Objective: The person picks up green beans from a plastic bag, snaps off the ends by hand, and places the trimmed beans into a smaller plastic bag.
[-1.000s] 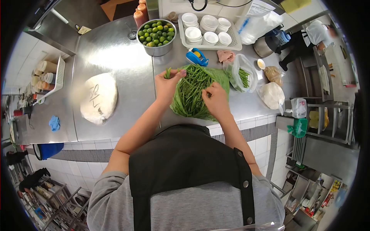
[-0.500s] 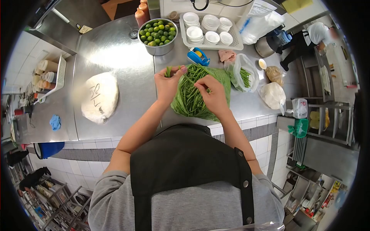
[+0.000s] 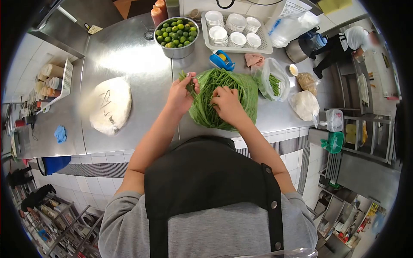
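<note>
A large green plastic bag (image 3: 200,112) lies opened on the steel counter, heaped with long green beans (image 3: 223,78). My left hand (image 3: 180,95) is raised over the bag's left edge, its fingers closed round a few green beans whose ends stick up past the thumb. My right hand (image 3: 227,103) reaches down onto the heap, fingers curled and pinching among the beans; its fingertips are partly hidden. Right of the heap stands a clear plastic bag (image 3: 282,81) with more green beans in it.
Behind the beans are a steel pot (image 3: 178,52) of limes, a blue tape dispenser (image 3: 221,60) and a white tray (image 3: 262,48) of stacked small dishes. A wrapped white bundle (image 3: 111,105) lies to the left. Another person (image 3: 350,41) works at far right.
My hands have moved apart. The left has turned, beans now upright in its fist; the right has dropped slightly down and left onto the heap, away from the strand between them.
</note>
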Demonstrator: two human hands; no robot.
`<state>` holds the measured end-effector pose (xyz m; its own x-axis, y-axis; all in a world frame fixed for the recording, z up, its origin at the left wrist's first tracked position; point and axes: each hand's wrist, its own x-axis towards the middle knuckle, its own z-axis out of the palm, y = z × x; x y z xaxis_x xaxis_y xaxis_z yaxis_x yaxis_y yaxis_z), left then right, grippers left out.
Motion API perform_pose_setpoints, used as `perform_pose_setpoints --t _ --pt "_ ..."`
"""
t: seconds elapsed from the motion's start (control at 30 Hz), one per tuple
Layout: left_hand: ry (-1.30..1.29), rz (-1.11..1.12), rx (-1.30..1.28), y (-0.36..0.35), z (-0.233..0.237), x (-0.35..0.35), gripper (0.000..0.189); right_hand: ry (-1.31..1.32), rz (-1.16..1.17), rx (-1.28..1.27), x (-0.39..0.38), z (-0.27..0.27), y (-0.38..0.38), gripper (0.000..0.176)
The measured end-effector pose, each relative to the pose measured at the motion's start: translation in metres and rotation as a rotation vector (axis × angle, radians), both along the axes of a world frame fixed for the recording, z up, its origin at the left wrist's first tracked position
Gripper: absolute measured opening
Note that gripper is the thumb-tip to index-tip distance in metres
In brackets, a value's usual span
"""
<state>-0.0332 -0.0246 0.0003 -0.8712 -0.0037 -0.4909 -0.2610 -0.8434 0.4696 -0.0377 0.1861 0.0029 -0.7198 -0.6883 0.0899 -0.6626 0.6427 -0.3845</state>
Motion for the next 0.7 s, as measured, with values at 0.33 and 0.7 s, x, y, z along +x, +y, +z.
perform_pose_setpoints --t 0.33,0.7 --pt "0.112 -0.241 -0.142 -0.008 0.005 0.004 0.027 -0.460 -0.296 -0.590 -0.022 0.016 0.014 0.005" --pt "0.338 -0.356 -0.650 0.042 0.016 0.002 0.020 -0.768 -0.298 -0.924 -0.018 0.028 0.019 0.029"
